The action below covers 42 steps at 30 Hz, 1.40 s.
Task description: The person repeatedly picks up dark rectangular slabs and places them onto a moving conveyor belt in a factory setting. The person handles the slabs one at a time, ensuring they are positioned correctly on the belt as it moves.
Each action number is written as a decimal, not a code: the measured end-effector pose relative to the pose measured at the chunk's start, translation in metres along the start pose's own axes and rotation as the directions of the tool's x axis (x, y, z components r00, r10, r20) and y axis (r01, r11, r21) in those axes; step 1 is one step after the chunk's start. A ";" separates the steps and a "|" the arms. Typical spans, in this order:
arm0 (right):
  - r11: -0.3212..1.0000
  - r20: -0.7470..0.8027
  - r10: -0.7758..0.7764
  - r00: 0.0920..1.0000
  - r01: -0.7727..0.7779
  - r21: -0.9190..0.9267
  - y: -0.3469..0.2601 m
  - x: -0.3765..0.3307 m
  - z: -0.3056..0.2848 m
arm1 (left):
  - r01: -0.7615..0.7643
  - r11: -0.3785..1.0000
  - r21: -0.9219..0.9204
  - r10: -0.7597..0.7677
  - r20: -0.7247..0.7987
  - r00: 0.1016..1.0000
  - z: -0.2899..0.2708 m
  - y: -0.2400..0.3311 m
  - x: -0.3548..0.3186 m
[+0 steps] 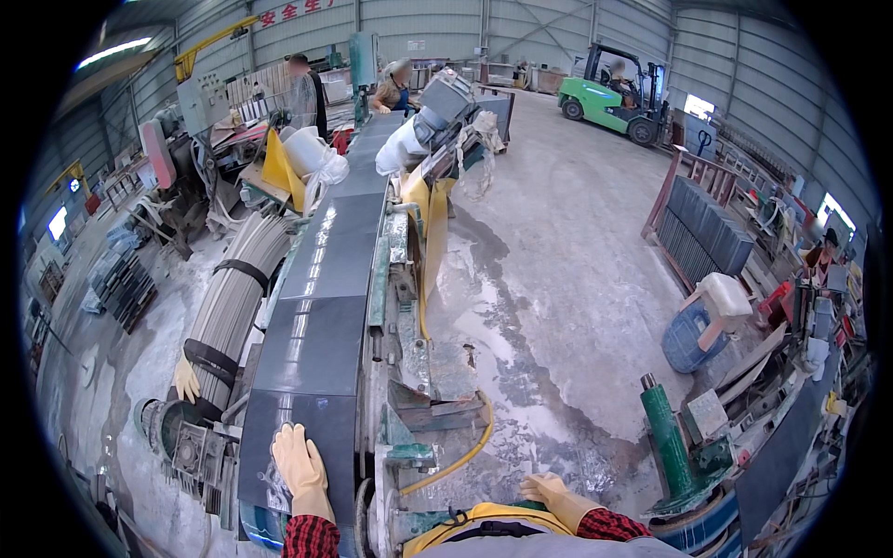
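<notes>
My left hand (301,467), in a cream rubber glove, lies flat with its fingers stretched out on a dark grey stone slab (326,420). This slab is the nearest in a row of similar polished slabs (310,346) running away from me along a narrow machine bed. My right hand (556,497), gloved alike, is at waist level beside my yellow apron (498,511). Its fingers are loosely bent, and nothing shows in them. Both arms have red-and-black checked sleeves.
Left of the bed lie a strapped bundle of long grey strips (234,302) and a loose glove (186,380). Machine heads (437,112) flank it farther off, near two people. At right are a green post (666,437), a blue drum (690,339), a slab rack (698,228) and a forklift (609,98).
</notes>
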State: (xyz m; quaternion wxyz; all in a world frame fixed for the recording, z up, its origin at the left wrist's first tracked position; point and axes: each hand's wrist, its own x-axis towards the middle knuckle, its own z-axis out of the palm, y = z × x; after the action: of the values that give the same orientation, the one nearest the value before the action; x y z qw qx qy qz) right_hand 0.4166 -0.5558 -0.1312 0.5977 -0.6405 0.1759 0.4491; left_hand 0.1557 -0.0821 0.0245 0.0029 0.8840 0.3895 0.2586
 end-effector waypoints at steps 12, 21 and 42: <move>0.993 0.075 0.016 0.997 -0.024 0.114 0.011 0.021 -0.015 | -0.007 1.000 0.012 0.007 0.015 1.000 -0.007 0.002 -0.005; 0.990 0.100 0.037 0.994 -0.049 0.129 0.020 0.032 -0.022 | -0.015 1.000 0.017 0.014 0.023 1.000 -0.014 0.002 -0.010; 0.998 0.007 -0.031 0.999 0.031 -0.057 -0.014 -0.022 0.013 | -0.009 1.000 -0.024 0.010 0.048 0.999 -0.029 -0.006 -0.022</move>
State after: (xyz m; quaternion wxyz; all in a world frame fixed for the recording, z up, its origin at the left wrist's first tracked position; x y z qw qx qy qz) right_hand 0.4111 -0.5477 -0.1042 0.5868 -0.6583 0.1512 0.4466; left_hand 0.1264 -0.0985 0.0382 0.0214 0.8917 0.3820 0.2419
